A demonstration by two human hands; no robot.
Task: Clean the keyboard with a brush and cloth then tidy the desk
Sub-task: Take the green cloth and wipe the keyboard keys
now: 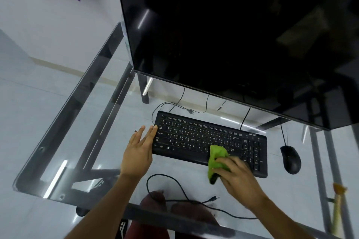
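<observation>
A black keyboard (196, 137) lies on the glass desk (81, 141) in front of the monitor. My right hand (239, 176) is closed on a crumpled green cloth (216, 158), which presses on the keyboard's front edge right of the middle. My left hand (138, 151) rests flat on the glass, fingers spread, with its fingertips touching the keyboard's left end. At the desk's right edge a brush (339, 209) with a pale handle and orange top is partly visible.
A large dark monitor (233, 35) looms over the back of the desk. A black mouse (290, 159) sits right of the keyboard. A loose black cable (180, 190) loops across the near glass. My knees show beneath the desk.
</observation>
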